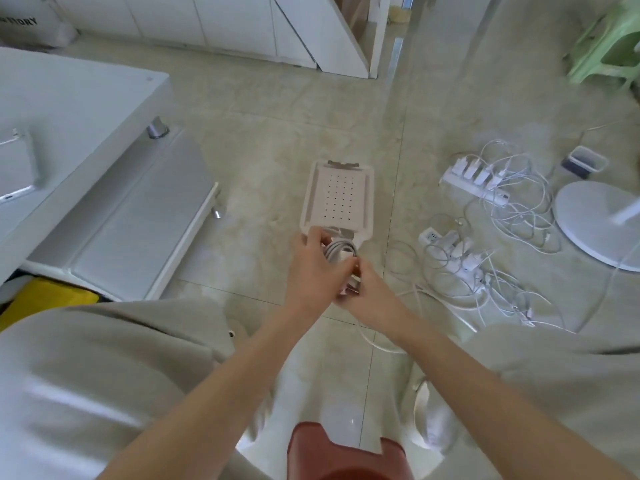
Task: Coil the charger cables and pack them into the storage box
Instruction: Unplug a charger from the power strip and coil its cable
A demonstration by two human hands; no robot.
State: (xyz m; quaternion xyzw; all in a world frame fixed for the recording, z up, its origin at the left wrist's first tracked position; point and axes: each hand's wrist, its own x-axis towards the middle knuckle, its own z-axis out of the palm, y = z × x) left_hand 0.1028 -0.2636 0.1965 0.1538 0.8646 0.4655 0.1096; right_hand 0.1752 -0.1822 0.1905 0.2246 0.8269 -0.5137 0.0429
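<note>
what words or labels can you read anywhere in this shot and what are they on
"...TORY": dark print on the white bag at top left, cut off by the frame edge and blurred, so the reading is unsure.
Power strips with plugged-in chargers: any print is too small to read.
Storage box: no text visible.
Coiled cable in the hands: no text visible.

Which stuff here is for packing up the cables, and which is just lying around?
For the job: coiled cable, held by left hand and right hand; pink box; tangled cables on the floor.
Just lying about: fan base, green stool, red stool.
</note>
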